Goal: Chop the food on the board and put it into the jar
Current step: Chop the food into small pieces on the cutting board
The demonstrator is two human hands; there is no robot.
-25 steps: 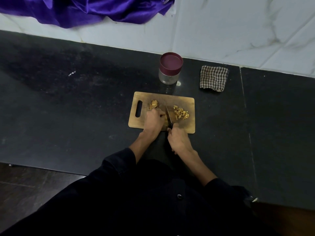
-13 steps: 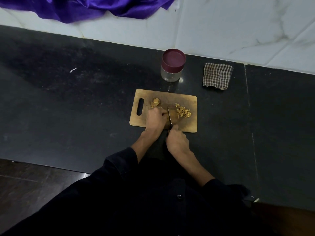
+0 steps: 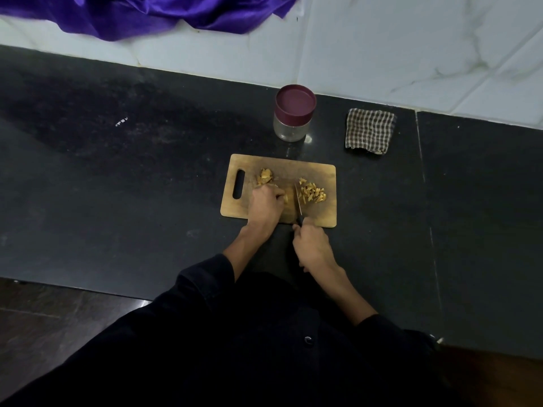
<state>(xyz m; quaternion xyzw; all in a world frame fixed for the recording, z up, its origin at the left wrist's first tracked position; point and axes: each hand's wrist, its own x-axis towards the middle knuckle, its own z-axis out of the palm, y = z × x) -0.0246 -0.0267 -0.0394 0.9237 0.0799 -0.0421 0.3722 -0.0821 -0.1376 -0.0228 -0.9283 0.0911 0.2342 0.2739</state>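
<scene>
A wooden cutting board (image 3: 323, 171) with a handle slot lies on the black counter. A pile of chopped yellowish strips (image 3: 313, 193) sits on its right half, and uncut chunks (image 3: 265, 176) lie near the left. My left hand (image 3: 264, 205) holds a yellowish piece down on the board with curled fingers. My right hand (image 3: 311, 245) grips the dark handle of a knife (image 3: 298, 199), whose blade stands between my left hand and the chopped pile. Behind the board is a clear glass jar (image 3: 291, 129) with its maroon lid (image 3: 295, 102) on.
A folded checked cloth (image 3: 369, 131) lies right of the jar. Purple fabric (image 3: 152, 13) hangs over the white tiled wall at the back. The black counter (image 3: 117, 186) stretches wide to the left and right; its front edge is near my body.
My right hand has drawn back slightly toward me with the knife. My left hand stays on the piece; my head has shifted a little.
</scene>
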